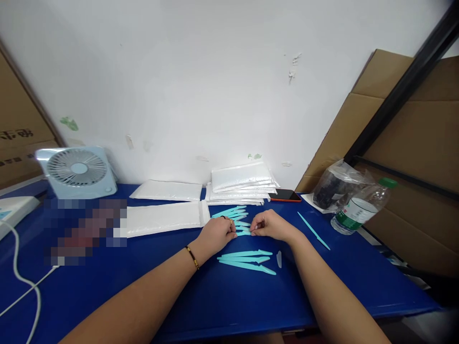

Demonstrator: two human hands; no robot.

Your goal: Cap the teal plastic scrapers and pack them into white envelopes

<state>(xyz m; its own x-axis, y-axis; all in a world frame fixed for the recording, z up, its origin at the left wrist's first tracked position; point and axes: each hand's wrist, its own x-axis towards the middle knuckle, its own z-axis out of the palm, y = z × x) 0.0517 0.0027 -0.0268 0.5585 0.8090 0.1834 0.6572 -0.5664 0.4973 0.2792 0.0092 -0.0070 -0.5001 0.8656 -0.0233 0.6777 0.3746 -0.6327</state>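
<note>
My left hand (217, 234) is closed, thumb and fingers pinched on the handle of a turquoise eyebrow razor (244, 233). At that razor's other end, my right hand (269, 224) pinches the tip; whether a cap sits there is too small to tell. Several more turquoise razors (229, 211) lie side by side just beyond my hands, partly hidden by the left one. Nearer to me, three razors (247, 261) are fanned out on the blue table (236, 306). Beside their blade ends rests a small translucent blade cap (279, 259). Another razor (313, 231) lies apart, right of my right forearm.
White padded mailers (242, 184) are stacked against the wall, with others (163, 220) to the left. A phone (285, 195), a bagged dark cup (333, 186) and a water bottle (362, 210) stand right. A fan (77, 169) and white cable (16, 258) are left.
</note>
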